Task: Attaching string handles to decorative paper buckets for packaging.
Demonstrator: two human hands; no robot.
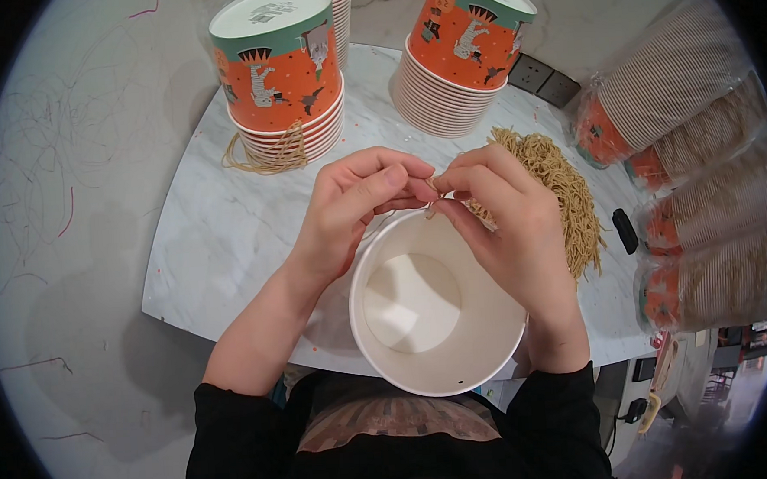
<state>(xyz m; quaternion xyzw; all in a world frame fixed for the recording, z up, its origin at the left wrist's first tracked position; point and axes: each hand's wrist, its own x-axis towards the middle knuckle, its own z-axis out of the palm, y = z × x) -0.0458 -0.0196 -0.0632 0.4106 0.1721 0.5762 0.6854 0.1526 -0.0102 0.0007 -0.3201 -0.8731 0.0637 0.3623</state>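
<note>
A white-lined paper bucket (495, 320) sits mouth up close to my body, with a small dark hole in its wall near the near rim. Over its far rim, my left hand (347, 198) and my right hand (508, 211) meet at the fingertips. Both pinch a thin tan cord (430, 210), a short bit of which hangs at the rim. Most of this cord is hidden by my fingers. Just beyond my right hand lies a thick bundle of tan cords (572, 199).
Upside-down stacks of orange and green printed buckets stand at the back left (263, 85) and back centre (460, 40). Looped cords (266, 154) hang on the left stack. Plastic-wrapped bucket stacks (705, 257), a small black object (625, 231) and wall sockets (544, 79) are to the right.
</note>
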